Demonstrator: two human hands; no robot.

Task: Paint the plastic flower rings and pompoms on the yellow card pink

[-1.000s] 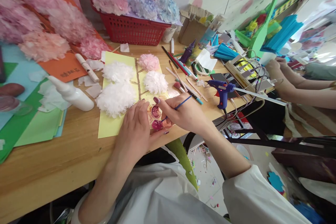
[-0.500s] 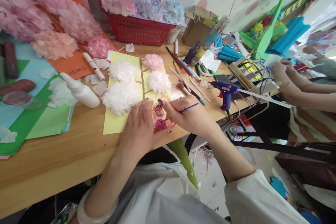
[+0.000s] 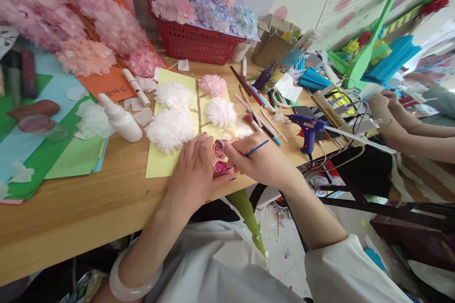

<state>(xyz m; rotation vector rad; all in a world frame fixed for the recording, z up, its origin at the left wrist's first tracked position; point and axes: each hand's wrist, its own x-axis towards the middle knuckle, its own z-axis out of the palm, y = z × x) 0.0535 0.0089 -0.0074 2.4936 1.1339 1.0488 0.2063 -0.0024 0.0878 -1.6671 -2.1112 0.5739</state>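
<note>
My right hand (image 3: 265, 158) pinches a thin paintbrush (image 3: 258, 147) with a blue handle. Its tip is hidden behind my fingers, over a small palette (image 3: 220, 167) with round wells of pink colour. At the palette's left side, my left hand (image 3: 194, 163) curls its fingers, with the thumb stretched along the near edge, holding it at the table's front edge. Just behind the hands lies a yellow card (image 3: 153, 164) with a brown painted branch. On the card are white ruffled paper flowers (image 3: 170, 129) and a pink one (image 3: 213, 85), all undipped by either hand.
A white glue bottle (image 3: 122, 118) stands left of the card. Brushes and pens (image 3: 263, 99) lie to the right, beside a blue glue gun (image 3: 306, 130) with wires. A red basket (image 3: 202, 45) of flowers is behind. Another person's arms (image 3: 408, 125) are at far right.
The view has shifted slightly, so the table things appear a little farther right. My right hand has turned slightly lower over the palette, covering more of its right side; both hands keep their holds.
</note>
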